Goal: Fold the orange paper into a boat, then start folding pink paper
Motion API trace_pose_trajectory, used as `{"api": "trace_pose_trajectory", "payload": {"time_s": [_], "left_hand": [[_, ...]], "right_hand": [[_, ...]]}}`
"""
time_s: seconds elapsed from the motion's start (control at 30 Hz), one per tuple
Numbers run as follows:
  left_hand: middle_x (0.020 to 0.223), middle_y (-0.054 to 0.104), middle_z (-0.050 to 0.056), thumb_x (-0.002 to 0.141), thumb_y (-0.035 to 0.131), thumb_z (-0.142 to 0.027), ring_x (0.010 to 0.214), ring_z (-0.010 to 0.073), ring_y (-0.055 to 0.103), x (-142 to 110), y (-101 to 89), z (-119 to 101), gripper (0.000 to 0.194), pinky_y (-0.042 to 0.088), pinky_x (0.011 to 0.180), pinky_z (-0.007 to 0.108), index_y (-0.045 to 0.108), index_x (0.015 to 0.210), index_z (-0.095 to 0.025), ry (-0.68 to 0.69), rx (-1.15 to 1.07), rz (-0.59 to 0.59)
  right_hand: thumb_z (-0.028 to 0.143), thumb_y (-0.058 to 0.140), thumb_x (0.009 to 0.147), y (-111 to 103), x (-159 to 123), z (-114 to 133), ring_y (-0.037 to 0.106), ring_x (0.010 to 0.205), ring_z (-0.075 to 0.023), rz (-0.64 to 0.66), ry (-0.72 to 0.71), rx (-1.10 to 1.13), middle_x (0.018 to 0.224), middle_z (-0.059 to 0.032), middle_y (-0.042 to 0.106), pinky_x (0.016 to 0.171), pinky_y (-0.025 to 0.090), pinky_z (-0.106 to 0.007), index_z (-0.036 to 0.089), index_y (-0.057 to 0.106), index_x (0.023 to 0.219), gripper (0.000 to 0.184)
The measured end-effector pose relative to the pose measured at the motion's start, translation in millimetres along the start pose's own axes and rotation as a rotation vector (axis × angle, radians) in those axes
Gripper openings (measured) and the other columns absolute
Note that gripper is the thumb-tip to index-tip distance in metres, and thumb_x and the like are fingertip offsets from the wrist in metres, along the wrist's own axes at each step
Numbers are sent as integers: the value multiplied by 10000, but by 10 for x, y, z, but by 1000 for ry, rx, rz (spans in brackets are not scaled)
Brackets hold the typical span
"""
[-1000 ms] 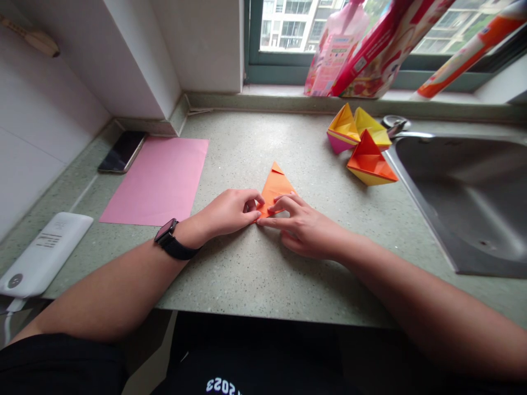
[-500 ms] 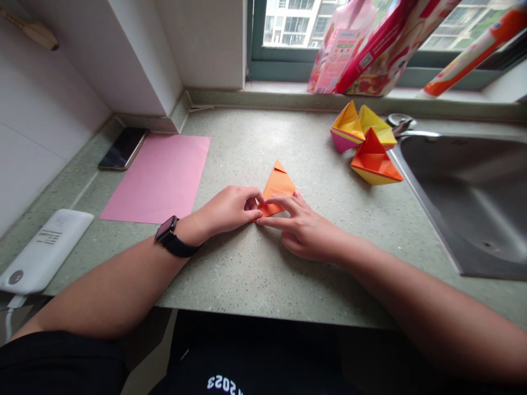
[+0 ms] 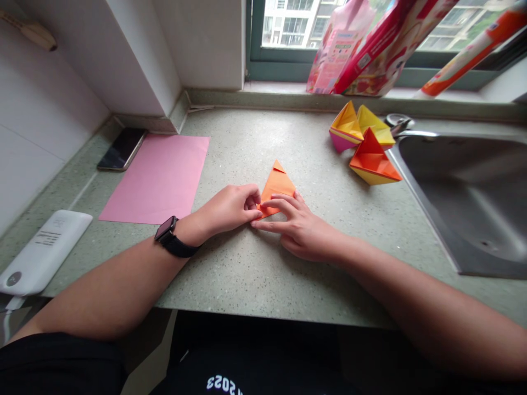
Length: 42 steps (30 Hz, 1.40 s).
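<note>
On speckled stone, hands touch folded orange paper [image 3: 279,184]

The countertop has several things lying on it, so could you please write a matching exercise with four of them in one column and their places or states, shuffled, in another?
1. Folded orange paper
2. Pink sheet
3. Phone
4. White power bank

A. Flat and unfolded
B. With a cable at its near end
C. Under fingers of the right hand, with the left hand at its left corner
D. Dark-screened, by the pink sheet's far left corner

Pairs: 1-C, 2-A, 3-D, 4-B
</note>
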<state>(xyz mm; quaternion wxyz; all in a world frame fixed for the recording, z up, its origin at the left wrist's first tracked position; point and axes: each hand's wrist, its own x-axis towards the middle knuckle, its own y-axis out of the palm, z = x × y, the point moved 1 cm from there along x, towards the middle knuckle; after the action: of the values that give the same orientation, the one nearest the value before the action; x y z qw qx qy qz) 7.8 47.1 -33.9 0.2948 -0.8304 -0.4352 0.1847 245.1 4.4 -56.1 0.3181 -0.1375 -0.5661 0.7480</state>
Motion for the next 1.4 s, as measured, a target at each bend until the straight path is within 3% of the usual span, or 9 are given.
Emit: {"api": "trace_pose_trajectory", "payload": {"time_s": [0.07,0.13,0.2,0.43,0.7,1.03,1.13,1.27,1.4], "left_hand": [[866,769,1,913,761,-230,761,158,709,-1,6,15,99,490,688,267,685,960,-189,6,6,-9],[871,769,1,907,780,-231,764,158,709,1,11,28,119,490,695,271,687,966,-188,12,16,-15],[871,767,0,908,788,-223,766,157,708,4,15,34,122,490,700,273,692,972,-186,12,20,-11],[878,766,-2,928,769,-213,778,160,709,-7,8,19,89,485,709,280,698,974,-188,14,27,-14],[882,765,1,928,776,-226,786,167,705,-17,6,11,104,473,702,286,690,978,-195,17,62,-31],[879,751,-4,966,757,-228,766,165,676,-40,19,-32,79,464,701,296,687,991,-203,29,164,-23],[951,752,14,989,726,-197,821,176,669,-59,39,-51,33,474,743,308,706,1015,-203,109,279,-35],[1159,745,66,1019,684,-160,998,220,655,-70,45,-70,101,491,873,344,766,1033,-217,325,472,-63],[1136,794,46,1092,630,-217,995,226,633,-69,13,-60,201,466,896,358,822,1064,-270,466,574,1]], "right_hand": [[29,561,906,-44,-30,-87,617,1398,-298,-71,-12,111,1465,-97,661,1264,389,-699,381,720,1460,676],[43,535,939,-88,-50,-172,698,1287,-254,-158,32,210,1404,-81,718,1165,555,-528,352,759,1394,594],[81,553,966,-112,-54,-219,733,1223,-251,-205,60,233,1340,-79,757,1071,616,-455,325,782,1346,506],[149,587,1000,-108,-25,-166,747,1158,-264,-193,4,187,1239,-105,774,1064,610,-485,268,797,1304,388],[166,614,1009,-108,-14,-162,758,1129,-257,-184,-3,129,1174,-88,793,1147,555,-537,285,837,1208,322],[182,601,1038,-85,-10,-158,762,1110,-251,-193,-13,103,1143,-100,790,1136,567,-514,254,848,1199,303],[180,629,1024,-74,-17,-168,751,1149,-251,-185,3,103,1171,-86,785,1182,533,-535,285,846,1204,300],[186,641,1025,-74,-12,-172,741,1150,-251,-172,10,117,1185,-77,784,1165,546,-524,316,840,1217,306],[196,650,1031,-80,-5,-168,740,1143,-265,-168,7,129,1157,-80,787,1122,573,-515,326,844,1214,297]]}}
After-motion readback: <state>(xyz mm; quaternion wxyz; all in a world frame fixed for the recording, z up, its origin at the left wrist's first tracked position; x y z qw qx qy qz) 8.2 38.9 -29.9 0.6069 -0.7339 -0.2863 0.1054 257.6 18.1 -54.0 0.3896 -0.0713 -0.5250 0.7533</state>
